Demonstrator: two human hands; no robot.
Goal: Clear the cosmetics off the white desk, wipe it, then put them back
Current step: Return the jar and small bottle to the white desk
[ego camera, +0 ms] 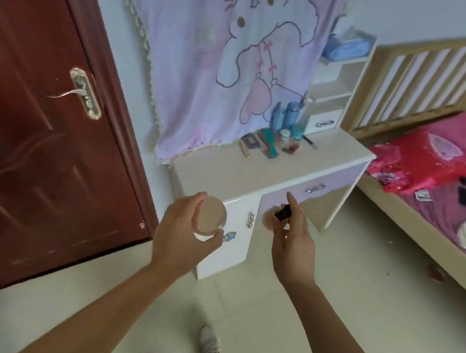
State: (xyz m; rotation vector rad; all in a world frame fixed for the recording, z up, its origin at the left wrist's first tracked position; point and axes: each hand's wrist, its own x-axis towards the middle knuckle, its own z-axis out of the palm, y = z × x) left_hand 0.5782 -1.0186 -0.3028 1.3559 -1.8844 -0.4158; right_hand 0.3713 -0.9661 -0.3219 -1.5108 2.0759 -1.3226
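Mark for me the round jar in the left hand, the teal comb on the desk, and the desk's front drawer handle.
round jar (211, 215), head view, centre of its lid.
teal comb (271, 148), head view, its handle.
drawer handle (314, 188), head view, middle of the metal pull.

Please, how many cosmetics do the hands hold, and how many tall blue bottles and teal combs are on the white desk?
Round jar, left hand: 1
Small dark item, right hand: 1
Tall blue bottles: 2
Teal comb: 1
Total: 5
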